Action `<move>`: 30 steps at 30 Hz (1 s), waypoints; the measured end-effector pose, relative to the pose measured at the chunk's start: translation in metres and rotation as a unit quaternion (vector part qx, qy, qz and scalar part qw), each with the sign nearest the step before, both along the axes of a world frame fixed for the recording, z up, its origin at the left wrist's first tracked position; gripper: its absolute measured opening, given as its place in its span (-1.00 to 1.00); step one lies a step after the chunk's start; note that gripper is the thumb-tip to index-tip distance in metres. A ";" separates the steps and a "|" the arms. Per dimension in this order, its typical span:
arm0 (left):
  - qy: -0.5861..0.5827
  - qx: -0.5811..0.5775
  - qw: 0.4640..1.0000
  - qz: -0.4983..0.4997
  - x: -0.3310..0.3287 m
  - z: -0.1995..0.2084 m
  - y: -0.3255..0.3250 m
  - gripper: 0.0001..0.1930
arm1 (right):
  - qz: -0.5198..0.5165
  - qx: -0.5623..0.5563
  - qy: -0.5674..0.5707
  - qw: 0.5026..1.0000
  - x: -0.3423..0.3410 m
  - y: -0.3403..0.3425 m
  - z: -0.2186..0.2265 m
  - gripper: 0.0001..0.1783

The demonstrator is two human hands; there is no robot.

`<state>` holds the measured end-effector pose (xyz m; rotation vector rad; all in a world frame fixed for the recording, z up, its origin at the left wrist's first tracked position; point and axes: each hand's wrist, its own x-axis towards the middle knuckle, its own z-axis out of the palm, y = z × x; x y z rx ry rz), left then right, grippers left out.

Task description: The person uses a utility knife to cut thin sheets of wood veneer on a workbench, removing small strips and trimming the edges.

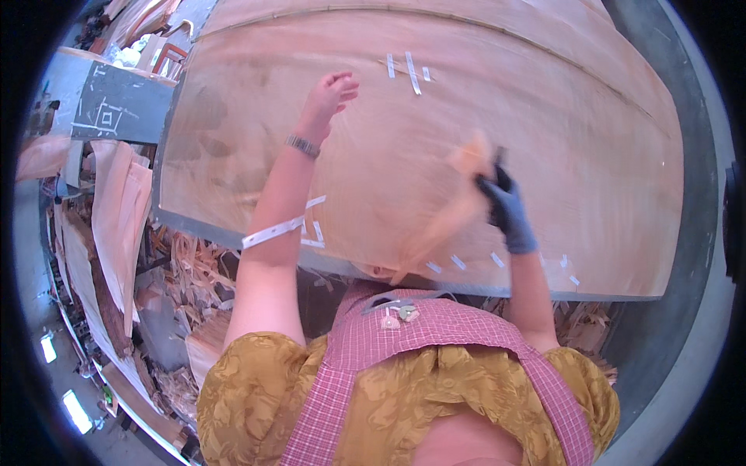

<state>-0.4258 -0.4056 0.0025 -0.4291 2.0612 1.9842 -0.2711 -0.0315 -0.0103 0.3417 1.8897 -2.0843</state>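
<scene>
Head view, left hand (329, 101) over sheet (590, 163), right hand (507, 208) holding strip (441, 229)

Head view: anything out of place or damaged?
A white tape strip lies across the left forearm, odd because other strips are on the pale wood sheet. Torn wood scraps lie untidily by the sheet's near left corner.
</scene>
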 end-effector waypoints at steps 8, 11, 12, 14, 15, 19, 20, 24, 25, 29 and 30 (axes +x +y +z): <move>0.012 -0.477 0.865 0.153 0.236 -0.082 -0.021 -0.39 | -0.097 0.569 -0.103 0.810 0.366 0.490 -0.004 -0.39; -0.189 -0.425 0.841 0.277 0.322 -0.085 -0.021 -0.28 | 0.065 0.809 -0.380 0.444 0.379 0.470 0.038 -0.60; -0.262 -0.355 0.848 0.293 0.328 -0.092 -0.013 -0.25 | 0.072 0.856 -0.310 0.408 0.398 0.485 0.036 -0.62; -0.268 -0.341 0.848 0.306 0.332 -0.104 0.001 -0.24 | 0.098 0.929 -0.150 0.325 0.412 0.511 0.011 -0.65; -0.281 -0.320 0.856 0.293 0.323 -0.124 0.014 -0.24 | -0.072 0.795 0.009 0.602 0.426 0.531 -0.011 -0.62; -0.197 -0.224 0.880 0.371 0.318 -0.108 0.019 -0.30 | -0.075 0.595 0.067 0.797 0.258 0.319 -0.037 -0.62; -0.180 -0.196 0.875 0.404 0.322 -0.143 -0.020 -0.38 | -0.036 0.593 0.150 0.790 0.240 0.294 -0.047 -0.64; -0.174 -0.136 0.865 0.450 0.302 -0.135 -0.006 -0.65 | 0.026 0.447 0.200 0.872 0.215 0.186 -0.058 -0.63; -0.195 -0.112 0.860 0.458 0.306 -0.132 -0.007 -0.66 | 0.032 0.437 0.194 0.878 0.215 0.166 -0.049 -0.64; -0.290 -0.035 0.841 0.455 0.301 -0.113 0.001 -0.61 | 0.057 0.450 0.189 0.871 0.234 0.152 -0.058 -0.64; -0.311 -0.016 0.843 0.439 0.306 -0.112 0.001 -0.61 | 0.058 0.449 0.183 0.873 0.240 0.150 -0.059 -0.64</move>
